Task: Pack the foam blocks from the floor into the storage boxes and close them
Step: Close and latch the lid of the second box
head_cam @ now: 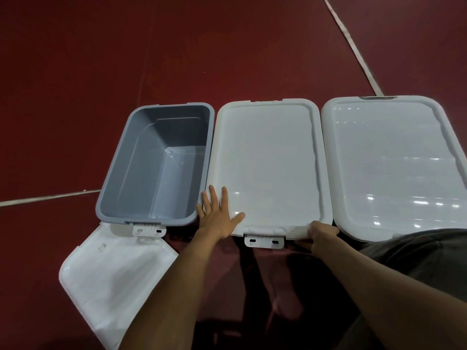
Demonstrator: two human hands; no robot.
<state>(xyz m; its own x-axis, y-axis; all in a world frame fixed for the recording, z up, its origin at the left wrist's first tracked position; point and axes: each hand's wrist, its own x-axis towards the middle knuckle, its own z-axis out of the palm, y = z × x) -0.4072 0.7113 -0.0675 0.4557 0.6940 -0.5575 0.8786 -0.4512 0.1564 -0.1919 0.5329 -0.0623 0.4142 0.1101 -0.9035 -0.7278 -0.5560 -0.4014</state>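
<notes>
Three storage boxes stand side by side on the dark red floor. The left grey box point(154, 162) has no lid on and nothing shows inside it. Its white lid point(111, 274) lies on the floor in front of it. The middle box carries a white lid point(267, 162). My left hand point(218, 215) lies flat with spread fingers on that lid's near left corner. My right hand point(321, 234) curls its fingers round the lid's near right corner. A white latch point(264, 241) hangs at the middle box's front. The right box is covered by a white lid point(399, 168). No foam blocks are in view.
A pale seam line point(45, 197) runs across the floor at the left, and another pale line point(353, 46) slants at the upper right. My dark-trousered knee point(417, 251) sits in front of the right box. The left box's latch point(149, 229) hangs at its front.
</notes>
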